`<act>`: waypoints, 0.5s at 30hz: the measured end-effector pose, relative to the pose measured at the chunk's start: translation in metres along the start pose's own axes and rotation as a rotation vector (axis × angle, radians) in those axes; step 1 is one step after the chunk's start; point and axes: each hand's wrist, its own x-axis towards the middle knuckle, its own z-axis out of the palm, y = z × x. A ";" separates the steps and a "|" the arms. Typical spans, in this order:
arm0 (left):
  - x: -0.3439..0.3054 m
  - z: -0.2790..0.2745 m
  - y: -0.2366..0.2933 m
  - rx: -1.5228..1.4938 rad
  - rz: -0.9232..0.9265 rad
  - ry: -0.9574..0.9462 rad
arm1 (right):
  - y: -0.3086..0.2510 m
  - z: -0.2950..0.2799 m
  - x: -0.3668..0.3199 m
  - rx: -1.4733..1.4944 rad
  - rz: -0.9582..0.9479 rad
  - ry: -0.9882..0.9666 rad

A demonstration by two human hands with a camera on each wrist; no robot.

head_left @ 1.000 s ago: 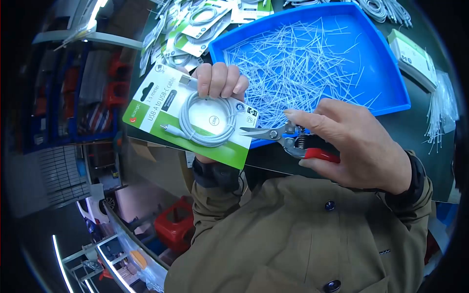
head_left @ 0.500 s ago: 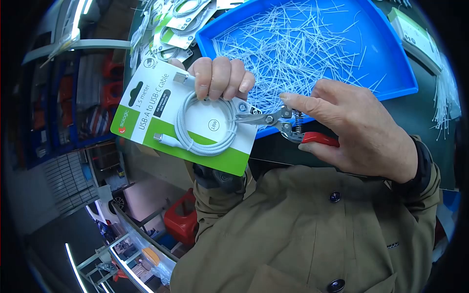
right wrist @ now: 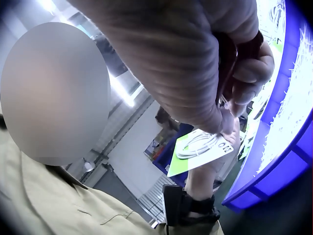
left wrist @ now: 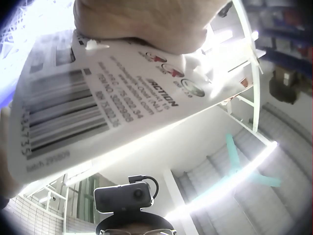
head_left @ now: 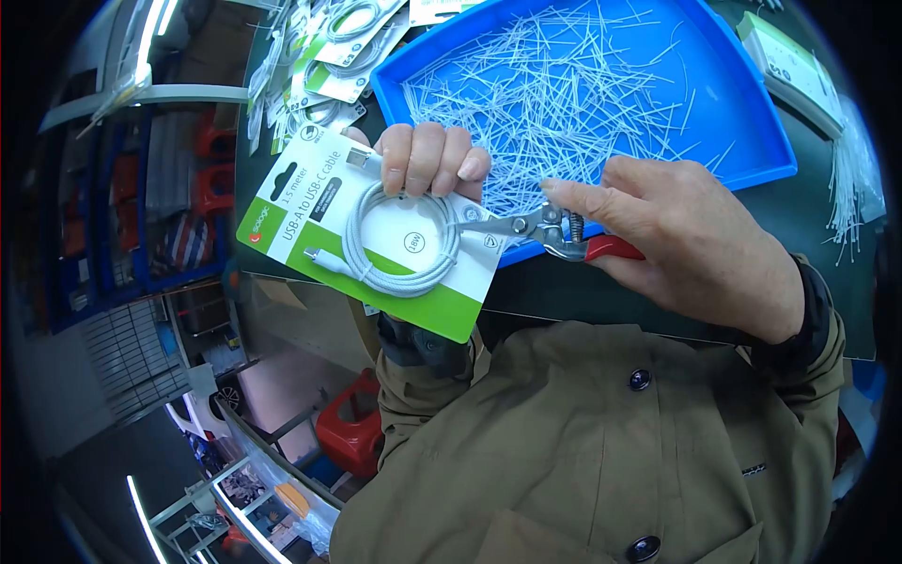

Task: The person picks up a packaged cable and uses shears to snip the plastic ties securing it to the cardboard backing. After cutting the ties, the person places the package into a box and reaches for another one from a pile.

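My left hand [head_left: 430,160] grips the upper edge of a green and white cable card [head_left: 465,315], fingers folded over its front. A coiled white USB cable [head_left: 355,246] is fastened on the card, small ties round its coil. With my right hand [head_left: 700,246] I hold red-handled pruning shears [head_left: 526,226], a spring between their handles. Their blades lie nearly together, tips at the coil's right side. In the left wrist view, the card's printed back [left wrist: 122,98] with a barcode shows beneath the hand. The right wrist view shows the shears' red handle [right wrist: 227,63] inside the hand.
Behind the hands a blue tray [head_left: 752,155] holds a heap of cut white ties. More carded cables [head_left: 343,80] are piled at the back left. To the right are a stack of cards [head_left: 789,75] and a bundle of white ties [head_left: 846,202] on the dark table [head_left: 817,254].
The shears' blades, apart a second ago beside the coil, have moved in to its right side and come nearly together. The card tilts a little differently, and the head view has shifted slightly.
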 end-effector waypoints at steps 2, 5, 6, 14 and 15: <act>0.001 -0.004 -0.003 0.026 0.070 0.020 | 0.002 0.005 0.003 0.029 0.012 0.100; 0.001 0.011 -0.022 0.086 0.201 0.130 | 0.007 0.013 0.008 0.235 0.035 0.173; 0.001 0.012 -0.029 0.071 0.218 0.191 | 0.008 0.014 0.010 0.329 0.048 0.184; -0.001 0.005 -0.076 -0.088 0.179 0.127 | 0.016 0.032 0.014 0.495 0.013 0.246; -0.001 0.007 -0.078 -0.086 0.176 0.131 | 0.019 0.033 0.013 0.491 0.007 0.237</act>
